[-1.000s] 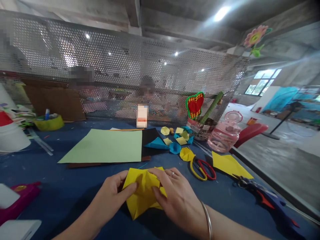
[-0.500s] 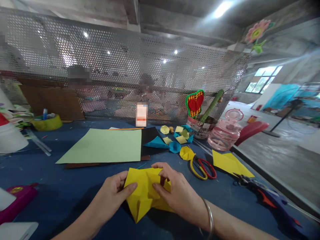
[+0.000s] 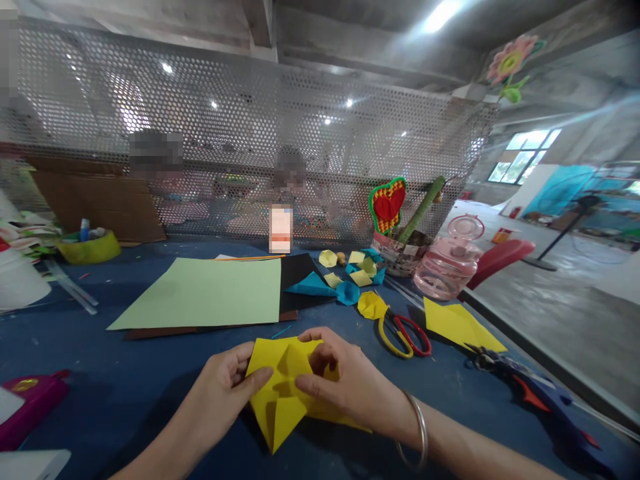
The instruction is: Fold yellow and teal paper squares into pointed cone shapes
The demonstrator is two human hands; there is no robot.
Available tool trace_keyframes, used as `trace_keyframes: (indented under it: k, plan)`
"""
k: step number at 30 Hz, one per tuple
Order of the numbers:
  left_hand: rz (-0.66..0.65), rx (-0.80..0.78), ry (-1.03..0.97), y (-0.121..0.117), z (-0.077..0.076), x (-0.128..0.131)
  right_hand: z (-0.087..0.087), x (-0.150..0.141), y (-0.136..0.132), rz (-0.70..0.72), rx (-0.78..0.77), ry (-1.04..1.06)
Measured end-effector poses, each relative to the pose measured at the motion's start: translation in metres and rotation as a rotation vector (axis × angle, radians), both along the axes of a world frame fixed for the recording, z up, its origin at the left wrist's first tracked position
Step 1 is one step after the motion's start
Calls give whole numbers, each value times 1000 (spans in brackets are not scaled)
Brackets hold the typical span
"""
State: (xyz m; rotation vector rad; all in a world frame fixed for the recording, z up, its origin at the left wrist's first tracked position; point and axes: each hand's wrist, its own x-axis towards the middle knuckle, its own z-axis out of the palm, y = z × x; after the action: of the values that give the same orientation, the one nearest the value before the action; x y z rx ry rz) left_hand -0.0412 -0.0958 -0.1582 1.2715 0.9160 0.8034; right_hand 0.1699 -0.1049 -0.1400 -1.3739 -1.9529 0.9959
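A partly folded yellow paper (image 3: 280,393) lies on the blue table (image 3: 130,387) right in front of me. My left hand (image 3: 227,387) pinches its left edge, thumb on top. My right hand (image 3: 345,383) grips the paper's right side, with the fingers curled over an upper fold and the thumb pressing near the middle. A metal bangle sits on my right wrist. A pointed corner of the paper sticks out toward me below both hands.
Light green paper (image 3: 205,293) lies over black sheets ahead. Red-and-yellow scissors (image 3: 403,333), a yellow sheet (image 3: 457,323), small folded yellow and blue pieces (image 3: 350,277), a pink jar (image 3: 447,267) and a glue gun (image 3: 530,393) are to the right. A perforated screen (image 3: 250,147) stands behind, with people beyond it.
My right hand's fingers have lifted from lying flat and curled around an upper fold of the yellow paper. The paper has opened up slightly. My left hand has stayed put.
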Motion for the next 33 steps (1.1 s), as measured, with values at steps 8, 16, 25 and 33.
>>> trace_keyframes:
  k: [8, 16, 25, 33]
  plan:
    - [25, -15, 3, -1, 5, 0, 2, -2, -3, -7, -71, 54]
    - [-17, -26, 45, -6, 6, 2, 7, -4, -1, -59, -77, 85]
    - [-12, -23, 92, -4, 2, 2, 1, -6, -4, -51, -67, 73]
    - [58, -4, 135, -1, -3, -4, 5, 23, 33, -98, 530, -246]
